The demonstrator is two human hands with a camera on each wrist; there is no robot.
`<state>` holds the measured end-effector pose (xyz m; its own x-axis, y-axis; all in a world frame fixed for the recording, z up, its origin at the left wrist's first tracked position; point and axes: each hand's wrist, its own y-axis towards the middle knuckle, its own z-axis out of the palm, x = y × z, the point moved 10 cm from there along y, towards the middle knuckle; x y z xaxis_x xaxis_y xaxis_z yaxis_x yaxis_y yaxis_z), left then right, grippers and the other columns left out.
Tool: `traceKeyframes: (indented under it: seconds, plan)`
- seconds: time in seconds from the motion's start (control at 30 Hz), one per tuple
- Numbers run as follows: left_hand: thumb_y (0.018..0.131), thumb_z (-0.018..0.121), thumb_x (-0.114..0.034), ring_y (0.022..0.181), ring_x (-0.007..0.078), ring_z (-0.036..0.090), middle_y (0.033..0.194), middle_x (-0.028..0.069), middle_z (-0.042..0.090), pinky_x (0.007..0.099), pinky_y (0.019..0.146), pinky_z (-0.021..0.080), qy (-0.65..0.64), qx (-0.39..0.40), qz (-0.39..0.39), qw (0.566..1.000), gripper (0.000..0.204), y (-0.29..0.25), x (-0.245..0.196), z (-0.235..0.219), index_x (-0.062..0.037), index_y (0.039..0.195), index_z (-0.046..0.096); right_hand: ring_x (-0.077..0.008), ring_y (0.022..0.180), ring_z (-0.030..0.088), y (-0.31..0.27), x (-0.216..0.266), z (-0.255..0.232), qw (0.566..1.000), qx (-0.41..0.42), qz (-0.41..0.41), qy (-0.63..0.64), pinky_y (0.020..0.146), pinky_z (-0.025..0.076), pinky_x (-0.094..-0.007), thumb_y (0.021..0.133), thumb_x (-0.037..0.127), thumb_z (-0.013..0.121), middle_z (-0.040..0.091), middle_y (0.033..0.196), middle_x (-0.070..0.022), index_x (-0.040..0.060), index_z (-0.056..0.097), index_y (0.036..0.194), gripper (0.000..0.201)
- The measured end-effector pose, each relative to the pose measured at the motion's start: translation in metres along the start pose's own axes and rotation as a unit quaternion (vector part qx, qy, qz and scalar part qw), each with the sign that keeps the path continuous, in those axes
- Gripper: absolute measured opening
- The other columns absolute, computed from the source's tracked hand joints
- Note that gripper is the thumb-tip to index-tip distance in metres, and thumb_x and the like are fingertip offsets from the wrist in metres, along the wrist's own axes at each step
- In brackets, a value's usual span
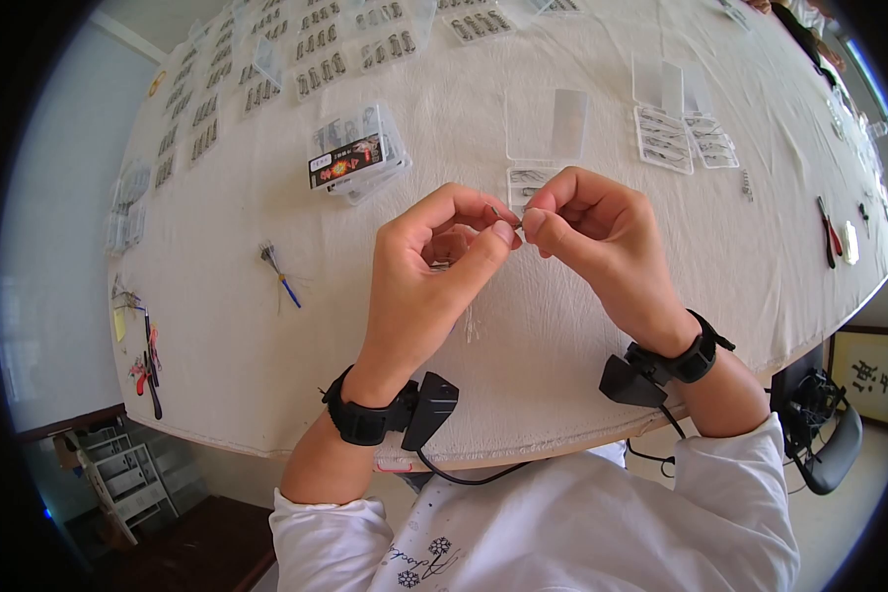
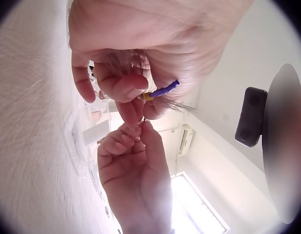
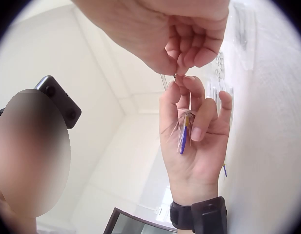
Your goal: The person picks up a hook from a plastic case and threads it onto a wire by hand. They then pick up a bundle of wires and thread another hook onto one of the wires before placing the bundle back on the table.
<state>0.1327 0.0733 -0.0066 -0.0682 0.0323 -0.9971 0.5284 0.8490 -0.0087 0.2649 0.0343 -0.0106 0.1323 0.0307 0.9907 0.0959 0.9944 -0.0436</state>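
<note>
The left hand (image 1: pixel 426 264) and right hand (image 1: pixel 607 237) meet fingertip to fingertip above the white-covered table (image 1: pixel 345 326). Between them a tiny dark piece (image 3: pixel 175 76) is pinched by thumb and fingers of both hands; its shape is mostly hidden. In the right wrist view, curled fingers of the left hand (image 3: pixel 192 146) also hold a bundle of fine strands with a yellow band and a blue end (image 3: pixel 183 142) against the palm. The blue end (image 2: pixel 166 89) sticks out below the fingers in the left wrist view. Just beyond the hands lies an open clear box (image 1: pixel 547 126), partly covered by them.
Stacked clear boxes (image 1: pixel 350 163) with a dark label stand beyond the left hand. Another blue-ended bundle (image 1: pixel 284 278) lies at left. Open compartment boxes (image 1: pixel 664 140), red-handled pliers (image 1: pixel 829 235) and left-edge tools (image 1: pixel 149 367) are around. Rows of filled trays (image 1: pixel 321 71) cover the far side.
</note>
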Motion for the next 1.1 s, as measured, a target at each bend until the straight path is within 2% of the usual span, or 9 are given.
traceKeyframes:
  seconds: [0.07,0.27,0.47,0.57,0.77,0.87,1.1]
  plan:
    - [0.094,0.062,-0.013,0.069,0.0009,0.056,0.083,0.0016,0.068,0.0158,0.056,0.037,0.001,0.003,-0.032,0.999,0.009,-0.0015,-0.0009,-0.0006,-0.0050,0.096,0.065,-0.0032,0.079,0.060,0.0001,-0.0002,-0.0002,1.000,0.001,0.001,-0.004,0.071,0.050,-0.0180,0.091,0.006,0.065,0.066,0.086,-0.0012,-0.0019,0.064,0.090,0.008]
    - [0.094,0.064,-0.017,0.064,-0.0020,0.051,0.084,0.0015,0.069,0.0158,0.052,0.032,0.008,-0.012,0.032,0.999,0.012,0.0017,0.0037,-0.0036,-0.0056,0.095,0.065,-0.0029,0.079,0.059,0.0007,-0.0009,-0.0012,1.000,-0.002,-0.005,0.000,0.071,0.049,-0.0177,0.091,0.007,0.065,0.065,0.086,-0.0008,-0.0014,0.062,0.089,0.009]
    - [0.094,0.065,-0.015,0.066,-0.0011,0.052,0.083,0.0010,0.068,0.0155,0.055,0.033,-0.003,-0.025,-0.003,1.000,0.010,-0.0009,-0.0009,-0.0053,-0.0052,0.094,0.064,-0.0025,0.079,0.059,0.0005,0.0001,-0.0026,1.000,-0.003,-0.007,-0.003,0.070,0.048,-0.0173,0.091,0.007,0.065,0.064,0.086,-0.0005,-0.0004,0.061,0.088,0.009]
    - [0.094,0.065,-0.014,0.069,0.0003,0.055,0.083,0.0007,0.068,0.0159,0.059,0.037,0.026,-0.018,-0.006,0.999,0.009,-0.0006,0.0004,-0.0053,-0.0049,0.094,0.063,-0.0022,0.078,0.058,0.0004,0.0028,-0.0016,1.000,-0.001,-0.017,-0.006,0.069,0.048,-0.0173,0.091,0.007,0.066,0.064,0.086,-0.0001,-0.0001,0.060,0.087,0.010]
    - [0.093,0.065,-0.011,0.081,0.0067,0.062,0.086,0.0023,0.066,0.0218,0.076,0.049,0.026,-0.038,0.032,0.998,0.009,-0.0008,-0.0006,-0.0082,-0.0032,0.092,0.062,-0.0018,0.078,0.057,-0.0011,0.0046,-0.0026,1.000,-0.016,-0.022,-0.004,0.069,0.047,-0.0174,0.091,0.006,0.065,0.062,0.084,0.0013,0.0008,0.058,0.087,0.010]
    - [0.093,0.065,-0.011,0.082,0.0079,0.063,0.087,0.0033,0.066,0.0232,0.079,0.050,0.021,-0.047,0.028,0.998,0.009,-0.0011,0.0009,-0.0089,-0.0031,0.090,0.061,-0.0014,0.078,0.056,-0.0015,0.0045,-0.0032,0.999,-0.025,-0.030,-0.005,0.068,0.046,-0.0173,0.092,0.006,0.065,0.061,0.084,0.0019,0.0014,0.057,0.086,0.011]
    - [0.093,0.065,-0.010,0.082,0.0075,0.063,0.087,0.0033,0.067,0.0222,0.076,0.049,0.033,-0.053,0.039,0.997,0.007,-0.0036,-0.0040,-0.0084,-0.0038,0.091,0.062,-0.0002,0.075,0.053,-0.0030,0.0036,-0.0033,0.998,-0.042,-0.052,0.022,0.065,0.043,-0.0167,0.091,0.007,0.065,0.059,0.083,0.0033,0.0022,0.056,0.087,0.011]
